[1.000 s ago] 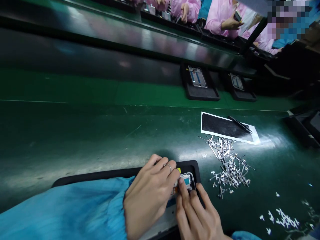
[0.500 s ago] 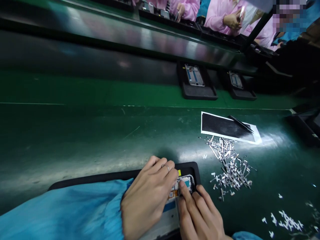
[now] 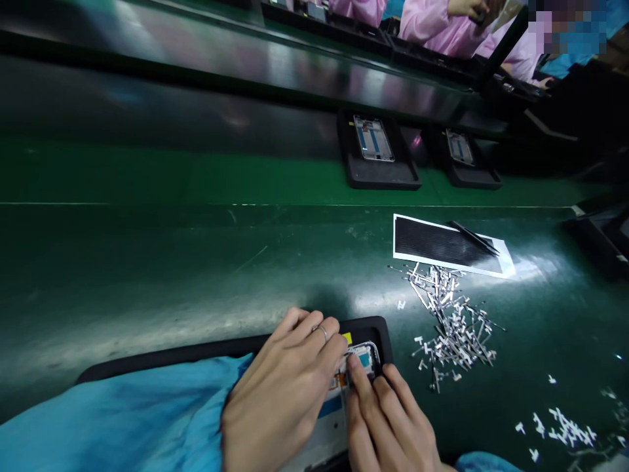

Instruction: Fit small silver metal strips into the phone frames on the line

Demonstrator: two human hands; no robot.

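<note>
In the head view, an opened phone housing (image 3: 314,446) lies in a black tray (image 3: 171,353) at the lower middle. It has a silvery rim, blue strips and small orange-brown parts near its top end. My left hand (image 3: 285,393), with a ring on one finger, arches over the housing with its fingers curled in. What its fingertips pinch, if anything, is hidden. My right hand (image 3: 390,419) rests on the housing's right side. Its index fingertip presses near the top end, and the other fingers lie apart over the tray's edge. A yellow tab (image 3: 347,338) shows beside the housing.
Small metallic strips (image 3: 452,328) lie heaped right of the tray, with white scraps (image 3: 570,429) nearer me. Tweezers (image 3: 474,237) lie on a black-and-white sheet (image 3: 432,246). Two trays with phone housings (image 3: 374,139) stand further back. Co-workers in pink sleeves (image 3: 427,26) sit opposite.
The view has tilted and shifted slightly. Both hands stay at the housing's top end, with the right index fingertip a little further left, close by the left fingers. A co-worker's hand opposite has moved.
</note>
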